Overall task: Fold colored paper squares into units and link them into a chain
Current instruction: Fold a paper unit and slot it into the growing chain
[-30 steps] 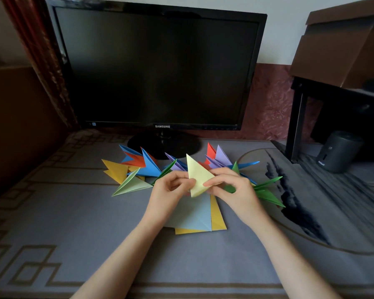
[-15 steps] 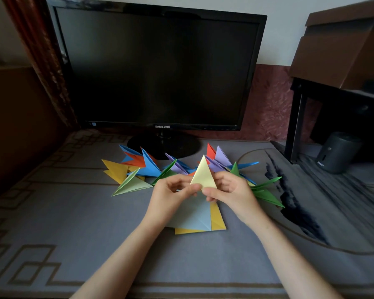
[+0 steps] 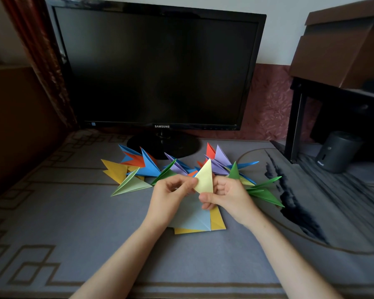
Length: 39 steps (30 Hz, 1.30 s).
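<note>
A pale yellow folded paper triangle [image 3: 205,177] stands point up between my hands, above the table. My left hand [image 3: 171,197] pinches its left edge with fingertips. My right hand [image 3: 227,196] holds its lower right side, thumb curled under the bottom. Behind them lies a row of folded colored units [image 3: 149,167] in blue, orange, purple, green and yellow, reaching to dark green ones [image 3: 266,194] at the right. Beneath my hands rest flat sheets, a light blue sheet [image 3: 192,216] over a golden yellow sheet [image 3: 217,221].
A black monitor [image 3: 160,67] on a round stand [image 3: 163,146] fills the back of the grey patterned table cover [image 3: 73,223]. A dark cylinder [image 3: 337,151] and a black frame with a brown box [image 3: 343,46] stand at the right. A curtain hangs far left.
The yellow piece has been turned from tilted left to upright with its point up, and narrowed. Both hands shifted their grips slightly; the right thumb now sits under the bottom.
</note>
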Motion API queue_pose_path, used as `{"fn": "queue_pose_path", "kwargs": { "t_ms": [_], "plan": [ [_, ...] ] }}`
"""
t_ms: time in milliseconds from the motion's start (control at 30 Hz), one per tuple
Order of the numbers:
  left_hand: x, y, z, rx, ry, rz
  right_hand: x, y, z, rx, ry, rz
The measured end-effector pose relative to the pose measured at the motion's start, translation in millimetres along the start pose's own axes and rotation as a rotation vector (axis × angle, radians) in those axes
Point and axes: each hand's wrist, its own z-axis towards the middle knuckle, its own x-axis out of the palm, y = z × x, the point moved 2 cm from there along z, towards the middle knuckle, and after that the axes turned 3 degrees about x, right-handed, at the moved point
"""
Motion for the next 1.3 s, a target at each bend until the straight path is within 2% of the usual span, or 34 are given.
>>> {"fn": "queue_pose_path", "kwargs": {
  "t_ms": [100, 200, 300, 400, 867, 1100, 1300],
  "plan": [
    [-2, 0, 1, -0.003, -0.025, 0.001, 2, 5, -2, -0.027, 0.005, 0.038],
    [-4, 0, 2, 0.036, -0.007, 0.118, -6, 11, -3, -0.111, -0.089, 0.088],
    [1, 2, 0, 0.099, 0.113, 0.31, -12, 14, -5, -0.172, -0.148, -0.002],
    [3, 4, -2, 0.118, 0.154, 0.395, -9, 11, -5, -0.144, -0.119, -0.095],
    [2, -8, -5, 0.114, -0.045, 0.166, -7, 12, -3, -0.134, -0.133, -0.113],
    [-1, -7, -4, 0.14, -0.121, 0.192, -9, 12, -4, -0.099, -0.142, -0.094],
    [-5, -4, -3, 0.183, -0.141, 0.3, -14, 10, -5, -0.127, -0.185, -0.186]
  ]
}}
